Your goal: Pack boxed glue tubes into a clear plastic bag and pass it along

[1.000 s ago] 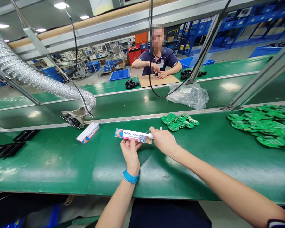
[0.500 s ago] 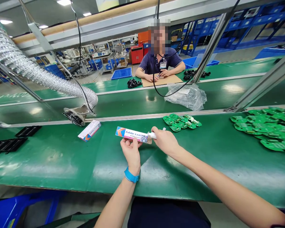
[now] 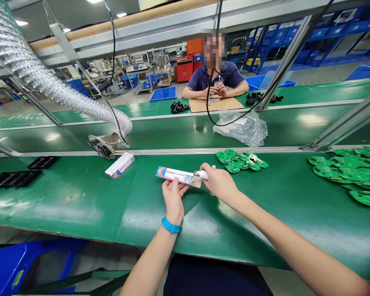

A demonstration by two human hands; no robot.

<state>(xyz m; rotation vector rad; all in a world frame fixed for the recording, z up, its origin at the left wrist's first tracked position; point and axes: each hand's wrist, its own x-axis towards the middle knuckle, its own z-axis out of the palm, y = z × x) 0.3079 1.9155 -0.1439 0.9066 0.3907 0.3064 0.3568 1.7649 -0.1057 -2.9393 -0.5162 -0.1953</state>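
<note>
Green bench (image 3: 92,205) under carton (image 3: 172,174), carts (image 3: 138,68) perhaps beyond

Card box (image 3: 173,173) smooth; tabletop (image 3: 89,201) glossy; duct (image 3: 60,87) crinkled, metallic.

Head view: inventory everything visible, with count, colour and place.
Near bench: 1, green, foreground
Held carton: 1, white printed, left hand
Tube: 1, white, right hand
Second carton: 1, similar colours, left
Circuit boards: 2 groups, green, right
Tray-like parts: several, black, far left
Duct: 1, silver, upper left
Metal frame: 1, grey, overhead
Plastic bag: 1, clear, centre right
Co-worker: 1, dark shirt, across
Cardboard: 1, tan, before co-worker
Looped cable: 1, black, before co-worker
Heaped parts: uncounted, black, beside cardboard
Bins: several, blue, background
Plastic item: 1, blue, lower left
Distant equipment: uncounted, mixed, background
Wristband: 1, blue, left wrist
Hands: 2, bare, centre
</note>
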